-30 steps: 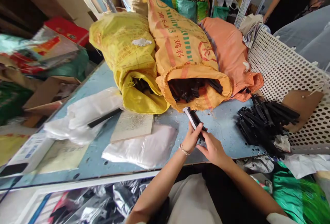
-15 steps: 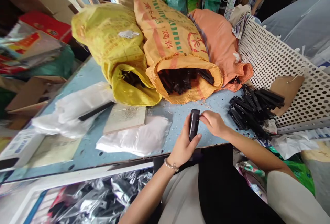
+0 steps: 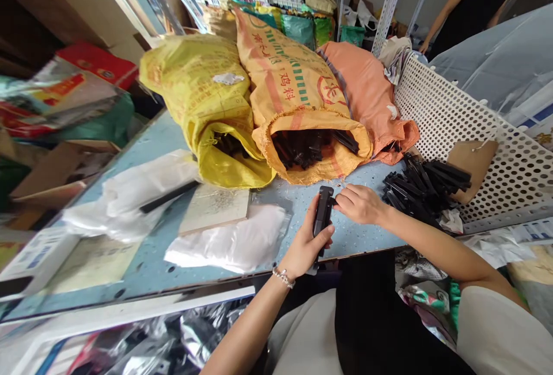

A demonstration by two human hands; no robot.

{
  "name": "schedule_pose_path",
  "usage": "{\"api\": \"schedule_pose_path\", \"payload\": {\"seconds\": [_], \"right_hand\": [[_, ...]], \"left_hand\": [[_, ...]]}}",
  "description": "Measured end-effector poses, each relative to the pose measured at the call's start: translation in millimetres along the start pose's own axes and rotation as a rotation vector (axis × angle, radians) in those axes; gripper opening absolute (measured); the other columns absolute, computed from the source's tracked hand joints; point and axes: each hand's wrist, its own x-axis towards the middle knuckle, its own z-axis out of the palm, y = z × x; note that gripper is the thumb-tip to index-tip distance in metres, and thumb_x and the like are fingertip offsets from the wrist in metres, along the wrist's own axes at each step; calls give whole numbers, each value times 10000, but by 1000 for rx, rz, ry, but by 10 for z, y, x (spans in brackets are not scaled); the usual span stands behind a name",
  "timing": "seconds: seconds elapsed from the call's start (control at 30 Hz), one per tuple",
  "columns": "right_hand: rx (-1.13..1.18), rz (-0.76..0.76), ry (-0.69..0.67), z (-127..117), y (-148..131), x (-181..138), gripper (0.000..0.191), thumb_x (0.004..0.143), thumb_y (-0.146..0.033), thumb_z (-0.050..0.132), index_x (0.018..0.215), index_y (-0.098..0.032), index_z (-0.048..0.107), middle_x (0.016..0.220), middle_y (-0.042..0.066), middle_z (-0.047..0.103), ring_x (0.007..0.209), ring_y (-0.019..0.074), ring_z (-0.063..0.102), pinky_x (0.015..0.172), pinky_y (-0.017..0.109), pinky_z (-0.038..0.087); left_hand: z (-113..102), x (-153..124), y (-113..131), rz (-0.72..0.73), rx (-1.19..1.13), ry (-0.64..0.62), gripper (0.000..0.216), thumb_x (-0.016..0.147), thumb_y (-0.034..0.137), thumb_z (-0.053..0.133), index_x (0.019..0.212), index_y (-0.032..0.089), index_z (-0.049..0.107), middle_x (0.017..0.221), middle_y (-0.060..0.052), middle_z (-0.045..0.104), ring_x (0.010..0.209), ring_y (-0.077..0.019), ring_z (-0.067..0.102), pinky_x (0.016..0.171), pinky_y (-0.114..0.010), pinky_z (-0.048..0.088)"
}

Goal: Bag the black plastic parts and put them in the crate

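Observation:
My left hand is wrapped round a long black plastic part, held upright over the table's front edge. My right hand pinches at the right side of that part near its top; whether a small piece sits between the fingertips is hidden. Right of my right hand lies a heap of similar slim black pieces. Behind my hands an orange-yellow woven sack lies with its mouth towards me, black pieces showing inside. A yellow sack and an orange sack flank it.
On the blue table at left are white plastic packets, a flat board and a black strip. A white perforated basket stands at right. Bagged black items sit below the table edge. Another person stands at the back right.
The view has tilted up a little. The black part has turned slightly in my left hand, and my right fingers remain at its side.

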Motion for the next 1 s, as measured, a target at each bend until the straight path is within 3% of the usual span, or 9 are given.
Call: {"api": "schedule_pose_path", "payload": {"seconds": [0.1,0.2,0.27,0.43,0.53,0.67,0.8,0.9,1.0], "right_hand": [[271,221,48,149,44,93,514,1045,-546,321,724,-222,558,660,33,570,661,188,548,659,340,463],[510,417,-8,258,-23,122,572,1061,-565,209,786,-213,566,612,-10,544,579,150,524,599,293,434],[439,345,-65,272,-140,75,509,1055,-566,287,855,-209,591,689,-1,598,646,156,563,623,285,430],[-39,-59,-120,286,-463,-118,337,990,-514,538,959,-186,608,895,96,680,864,239,615,714,339,457],[-40,-70,-105,295,-523,-148,265,999,-447,553,982,-187,594,903,96,689,861,237,628,726,345,469],[231,228,-111,354,-538,-173,283,982,-466,579,1053,-191,579,926,70,692,839,218,641,723,336,480],[700,555,-91,599,-569,-337,402,929,-447,651,1230,-200,549,1080,60,703,915,198,663,758,309,510],[898,625,-30,686,-497,-526,448,873,-414,704,1249,-206,577,1113,48,698,954,199,665,777,296,523],[790,767,30,393,-245,-739,410,886,-423,656,1230,-207,603,1009,45,703,834,203,674,710,308,529]], "left_hand": [[-6,139,-19,7,-50,44,917,884,445,669,1609,322,121,875,6,623,624,-118,629,620,-282,563],[-94,295,-30,7,-168,96,949,844,459,698,1598,300,146,925,-12,633,610,-125,641,594,-299,569],[-172,360,-11,5,-209,164,917,837,465,699,1582,283,197,955,-24,641,645,-131,651,605,-289,563],[-266,391,111,38,-267,275,763,836,453,700,1492,257,363,920,-16,650,777,-144,649,670,-252,534],[-259,379,151,41,-348,250,659,830,498,696,1386,237,457,889,-11,637,766,-147,644,639,-242,520],[-188,374,22,36,-347,247,668,842,536,684,1398,256,443,931,-18,636,764,-144,636,651,-246,528],[12,402,-330,80,-177,344,792,910,568,598,1556,333,204,1197,-59,624,963,-167,653,822,-279,552],[158,433,-615,102,-52,242,816,944,597,530,1593,343,106,1415,-94,521,1243,-226,574,993,-344,511],[180,431,-854,66,-17,80,828,964,597,491,1606,342,36,1503,-119,420,1376,-257,474,1092,-426,445]]}}
